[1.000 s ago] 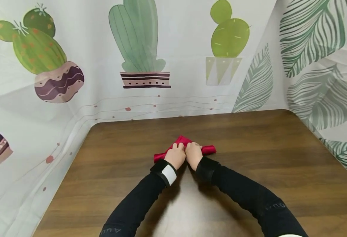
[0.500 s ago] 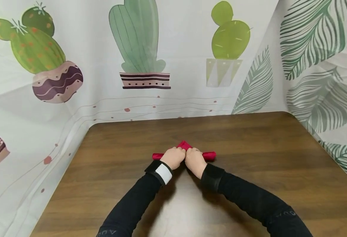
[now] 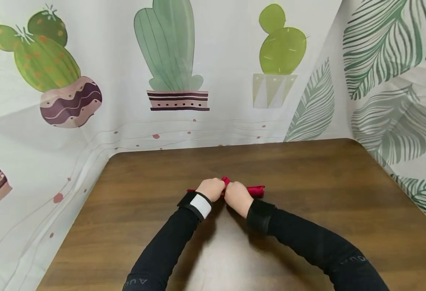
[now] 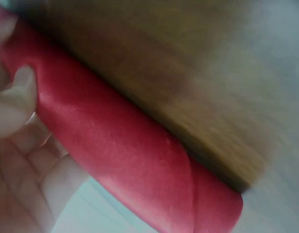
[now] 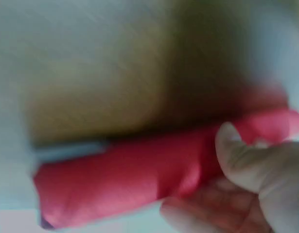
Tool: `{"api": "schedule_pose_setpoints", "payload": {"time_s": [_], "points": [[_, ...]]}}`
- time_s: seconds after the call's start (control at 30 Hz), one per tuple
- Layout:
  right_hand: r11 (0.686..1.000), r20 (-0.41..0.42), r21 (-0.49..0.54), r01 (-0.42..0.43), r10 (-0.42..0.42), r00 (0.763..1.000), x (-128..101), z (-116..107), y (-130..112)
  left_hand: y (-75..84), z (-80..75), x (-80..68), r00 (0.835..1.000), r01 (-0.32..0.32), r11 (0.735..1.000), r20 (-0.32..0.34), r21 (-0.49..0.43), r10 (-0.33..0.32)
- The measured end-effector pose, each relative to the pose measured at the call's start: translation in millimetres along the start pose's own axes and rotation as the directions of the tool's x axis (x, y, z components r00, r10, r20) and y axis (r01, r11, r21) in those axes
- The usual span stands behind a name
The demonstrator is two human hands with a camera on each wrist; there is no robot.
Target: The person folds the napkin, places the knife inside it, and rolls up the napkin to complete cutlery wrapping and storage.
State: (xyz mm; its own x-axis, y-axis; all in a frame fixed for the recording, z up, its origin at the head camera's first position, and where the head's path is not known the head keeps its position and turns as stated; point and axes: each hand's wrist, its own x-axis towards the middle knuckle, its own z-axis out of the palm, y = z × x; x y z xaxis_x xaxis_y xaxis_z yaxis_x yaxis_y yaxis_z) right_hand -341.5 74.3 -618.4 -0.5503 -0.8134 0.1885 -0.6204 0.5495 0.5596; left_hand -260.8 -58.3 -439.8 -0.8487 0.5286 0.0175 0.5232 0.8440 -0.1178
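A shiny red cloth point(image 3: 255, 191), rolled into a tube, lies crosswise near the middle of the table, with a small bit of it poking up beyond the knuckles. My left hand point(image 3: 211, 188) grips the roll left of its middle and covers most of that half. Close beside it, my right hand point(image 3: 237, 196) holds the roll, leaving the right end bare. In the left wrist view the thumb point(image 4: 24, 94) presses on the red roll point(image 4: 125, 141), fingers beneath. The right wrist view, blurred, has the thumb point(image 5: 232, 150) over the cloth roll point(image 5: 115, 184) and fingers under it.
The brown wooden table point(image 3: 144, 173) has rounded far corners. Behind it hangs a white curtain point(image 3: 227, 93) printed with cacti, and leaf-patterned fabric point(image 3: 391, 113) covers the right side. Both forearms wear black sleeves point(image 3: 307, 238) and wrist bands point(image 3: 198, 204).
The cloth's pointed flap beyond the hands has shrunk to a small tip as the cloth was rolled up. Both hands keep hold and have shifted slightly.
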Motion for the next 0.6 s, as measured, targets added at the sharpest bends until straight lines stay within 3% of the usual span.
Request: {"api": "schedule_pose_setpoints", "payload": {"time_s": [0.03,0.07,0.1,0.13,0.23,0.3,0.37,0.47,0.53,0.57,0.6], "points": [[0.998,-0.083,-0.057,-0.017,0.013,0.996,-2.1,-11.9,-1.4,-0.9,1.0,1.5,1.000,0.009,1.000,-0.003,0.001,-0.009],[0.980,-0.083,-0.069,-0.185,0.179,0.980,2.2,-25.2,1.0,-0.8,2.9,2.1,1.000,0.017,1.000,-0.015,0.014,-0.016],[0.977,-0.048,-0.069,-0.200,0.197,0.979,3.9,-37.0,2.7,0.2,4.9,1.5,0.999,0.018,0.999,-0.039,0.037,-0.016],[0.973,-0.072,-0.046,-0.226,0.222,0.972,5.1,-45.0,5.5,1.7,7.7,0.3,0.997,0.016,0.997,-0.077,0.069,-0.010],[0.961,-0.100,0.032,-0.275,0.277,0.956,12.2,-32.4,7.0,8.4,14.7,-7.5,0.982,0.018,0.983,-0.187,0.180,0.016],[0.955,-0.101,0.064,-0.290,0.295,0.950,12.2,-25.5,5.8,12.0,16.4,-12.5,0.975,0.012,0.976,-0.218,0.217,0.036],[0.948,-0.129,-0.029,-0.317,0.311,0.942,6.8,-48.3,3.2,13.0,16.0,-14.6,0.976,0.007,0.975,-0.215,0.223,0.042],[0.926,-0.116,-0.171,-0.337,0.321,0.940,-3.7,-112.8,3.7,10.8,13.5,-11.6,0.981,-0.014,0.978,-0.184,0.210,0.053],[0.935,-0.087,-0.192,-0.299,0.287,0.954,-11.5,-157.0,8.2,8.9,14.7,-9.2,0.984,-0.029,0.982,-0.169,0.187,0.061],[0.946,-0.133,-0.146,-0.290,0.272,0.953,-10.9,-156.7,10.3,7.9,15.3,-8.3,0.984,-0.029,0.984,-0.167,0.177,0.059],[0.962,-0.140,-0.092,-0.255,0.241,0.960,-6.7,-133.5,12.3,6.8,16.8,-7.8,0.984,-0.027,0.985,-0.168,0.170,0.056]]}}
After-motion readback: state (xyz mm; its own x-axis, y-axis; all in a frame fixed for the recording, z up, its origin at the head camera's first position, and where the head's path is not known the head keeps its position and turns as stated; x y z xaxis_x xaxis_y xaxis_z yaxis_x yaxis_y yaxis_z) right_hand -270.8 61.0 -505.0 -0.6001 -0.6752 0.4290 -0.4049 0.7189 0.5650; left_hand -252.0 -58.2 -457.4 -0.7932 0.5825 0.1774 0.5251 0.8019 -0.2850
